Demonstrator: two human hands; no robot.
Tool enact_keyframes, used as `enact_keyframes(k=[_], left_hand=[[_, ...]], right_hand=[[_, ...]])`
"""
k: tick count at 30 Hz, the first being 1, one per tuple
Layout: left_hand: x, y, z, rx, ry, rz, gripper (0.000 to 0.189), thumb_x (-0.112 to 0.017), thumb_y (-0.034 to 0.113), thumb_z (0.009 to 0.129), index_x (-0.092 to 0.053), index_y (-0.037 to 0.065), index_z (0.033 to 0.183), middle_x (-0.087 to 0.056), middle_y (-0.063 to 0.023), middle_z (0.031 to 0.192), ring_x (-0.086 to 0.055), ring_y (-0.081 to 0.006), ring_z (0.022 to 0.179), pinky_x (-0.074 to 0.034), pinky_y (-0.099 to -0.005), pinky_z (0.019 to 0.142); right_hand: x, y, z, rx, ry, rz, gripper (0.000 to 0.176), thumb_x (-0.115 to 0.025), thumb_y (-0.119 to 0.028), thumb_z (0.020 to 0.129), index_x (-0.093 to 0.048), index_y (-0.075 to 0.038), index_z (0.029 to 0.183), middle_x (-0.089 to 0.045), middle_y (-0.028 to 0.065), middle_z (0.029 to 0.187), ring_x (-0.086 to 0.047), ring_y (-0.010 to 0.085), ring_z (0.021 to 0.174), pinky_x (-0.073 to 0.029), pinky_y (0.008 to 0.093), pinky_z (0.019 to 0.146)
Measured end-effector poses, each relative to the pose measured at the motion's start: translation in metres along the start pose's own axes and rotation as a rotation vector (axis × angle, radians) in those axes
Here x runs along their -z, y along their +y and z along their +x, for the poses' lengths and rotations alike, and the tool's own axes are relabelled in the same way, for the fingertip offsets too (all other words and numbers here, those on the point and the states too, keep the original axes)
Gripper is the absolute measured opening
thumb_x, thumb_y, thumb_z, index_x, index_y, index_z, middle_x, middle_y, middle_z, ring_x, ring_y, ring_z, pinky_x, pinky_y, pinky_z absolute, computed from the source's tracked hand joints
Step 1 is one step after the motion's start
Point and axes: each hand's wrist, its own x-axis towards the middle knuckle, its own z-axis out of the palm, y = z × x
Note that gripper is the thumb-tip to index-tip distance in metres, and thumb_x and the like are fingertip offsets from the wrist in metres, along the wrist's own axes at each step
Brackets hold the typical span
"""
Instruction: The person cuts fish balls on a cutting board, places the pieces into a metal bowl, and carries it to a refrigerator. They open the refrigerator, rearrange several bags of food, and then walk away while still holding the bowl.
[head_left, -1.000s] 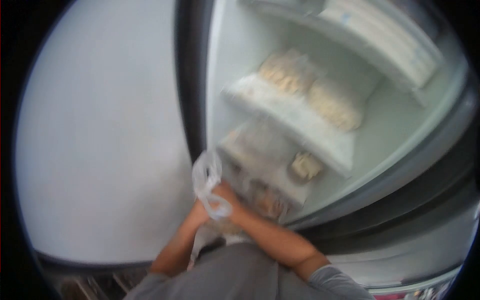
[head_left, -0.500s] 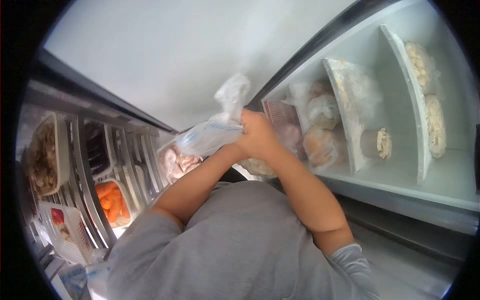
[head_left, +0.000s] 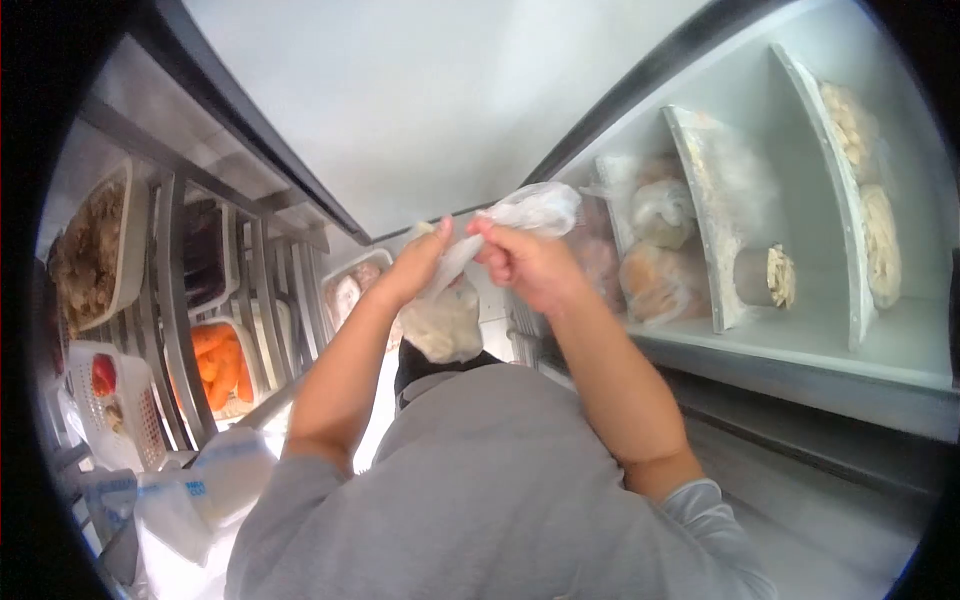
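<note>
A clear plastic bag (head_left: 443, 328) with pale contents hangs below my hands in front of my body; what is inside cannot be made out. My left hand (head_left: 422, 264) grips the bag's twisted neck from the left side. On the right, my right hand (head_left: 525, 262) pinches the same neck, fingers closed. The loose, crumpled end of the bag (head_left: 537, 207) sticks out above my right hand. My two hands are slightly apart, with stretched plastic between them.
To the right stands an open freezer (head_left: 800, 345) with shelves of bagged food. On the left, a metal rack (head_left: 178, 290) holds a bin of carrots (head_left: 222, 368), a brown-filled bin (head_left: 95, 245) and a white basket (head_left: 128, 410). A container of pinkish packages (head_left: 350, 292) sits beyond my left arm.
My hands, together before, have moved apart, and the left one now shows. The filled part of the bag hangs lower, and its loose end has swung to the right.
</note>
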Motion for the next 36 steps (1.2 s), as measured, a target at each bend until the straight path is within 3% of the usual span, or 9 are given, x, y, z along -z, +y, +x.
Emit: enact_keyframes(k=[5, 8, 10, 11, 13, 20, 23, 25, 36], left_hand=[[-0.036, 0.031, 0.027, 0.188, -0.171, 0.291, 0.037, -0.065, 0.035, 0.099, -0.069, 0.007, 0.122, -0.074, -0.0121, 0.102, -0.07, -0.0172, 0.089, -0.053, -0.0359, 0.073], [-0.079, 0.058, 0.029, -0.211, 0.067, 0.129, 0.029, -0.073, 0.028, 0.094, -0.071, 0.009, 0.116, -0.074, -0.0116, 0.112, -0.07, -0.0189, 0.103, -0.054, -0.0381, 0.08], [-0.108, 0.112, 0.009, -1.235, 0.486, 0.86, 0.024, -0.077, 0.019, 0.088, -0.072, 0.007, 0.109, -0.074, -0.0116, 0.113, -0.067, -0.0233, 0.111, -0.054, -0.0402, 0.093], [-0.108, 0.121, 0.009, -1.262, 0.454, 0.868, 0.024, -0.077, 0.019, 0.088, -0.072, 0.007, 0.109, -0.074, -0.0116, 0.113, -0.067, -0.0233, 0.111, -0.054, -0.0402, 0.093], [-0.104, 0.133, 0.008, -1.217, -0.303, 1.286, 0.026, -0.074, 0.015, 0.083, -0.072, 0.008, 0.108, -0.072, -0.0134, 0.104, -0.068, -0.0294, 0.111, -0.049, -0.0471, 0.101], [-0.135, 0.123, 0.043, -0.367, -0.453, 1.911, 0.024, -0.069, 0.013, 0.076, -0.076, 0.006, 0.098, -0.074, -0.0143, 0.101, -0.071, -0.0328, 0.095, -0.054, -0.0474, 0.087], [-0.119, 0.09, 0.073, -0.064, -0.356, 1.306, 0.015, -0.064, 0.016, 0.087, -0.071, 0.003, 0.086, -0.074, -0.016, 0.097, -0.074, -0.0324, 0.089, -0.058, -0.0483, 0.085], [-0.084, 0.05, 0.088, 0.38, -0.177, 0.006, 0.027, -0.061, 0.02, 0.095, -0.072, 0.0, 0.11, -0.074, -0.0124, 0.1, -0.072, -0.0305, 0.091, -0.058, -0.0473, 0.088], [-0.157, 0.132, 0.014, -0.106, -0.502, -0.678, 0.068, -0.07, 0.037, 0.096, -0.046, 0.0, 0.149, -0.047, -0.0126, 0.156, -0.049, -0.0226, 0.137, -0.035, -0.0418, 0.118]], right_hand=[[0.004, -0.026, -0.007, 0.233, -0.019, 0.069, 0.021, -0.069, -0.024, 0.101, -0.07, -0.003, 0.101, -0.052, -0.0032, 0.065, -0.045, 0.0101, 0.056, -0.036, 0.0263, 0.052], [0.034, -0.039, -0.007, 0.226, 0.072, 0.136, 0.02, -0.07, -0.023, 0.1, -0.069, -0.003, 0.1, -0.053, -0.0036, 0.066, -0.046, 0.01, 0.056, -0.037, 0.0268, 0.053], [0.06, -0.039, 0.002, 0.157, 0.166, 0.233, 0.018, -0.072, -0.022, 0.099, -0.068, -0.005, 0.097, -0.052, -0.0038, 0.064, -0.044, 0.0097, 0.053, -0.035, 0.0267, 0.05], [0.068, -0.045, -0.001, 0.192, 0.176, 0.248, 0.018, -0.072, -0.022, 0.099, -0.068, -0.005, 0.097, -0.052, -0.0038, 0.064, -0.044, 0.0097, 0.053, -0.035, 0.0267, 0.05], [0.086, -0.051, -0.01, 0.16, 0.091, 0.15, 0.016, -0.074, -0.021, 0.098, -0.068, -0.006, 0.096, -0.052, -0.0037, 0.065, -0.042, 0.0091, 0.051, -0.033, 0.0261, 0.047], [0.107, 0.009, -0.01, 0.126, 0.421, -0.037, 0.01, -0.075, -0.015, 0.095, -0.07, -0.007, 0.093, -0.056, -0.0021, 0.067, -0.045, 0.0079, 0.052, -0.034, 0.0272, 0.047], [0.11, 0.036, -0.011, 0.321, 0.584, -0.581, 0.006, -0.072, -0.011, 0.094, -0.071, -0.005, 0.095, -0.065, 0.0024, 0.073, -0.057, 0.0117, 0.061, -0.045, 0.0314, 0.054], [0.115, 0.034, -0.025, 0.189, 0.529, -0.463, 0.02, -0.077, -0.013, 0.088, -0.072, -0.001, 0.103, -0.077, 0.0173, 0.094, -0.074, 0.0264, 0.091, -0.056, 0.042, 0.079], [0.073, -0.018, -0.1, 1.138, 0.71, -0.806, 0.022, -0.065, 0.002, 0.084, -0.069, -0.006, 0.105, -0.071, 0.0148, 0.095, -0.067, 0.0393, 0.087, -0.055, 0.0441, 0.079]])
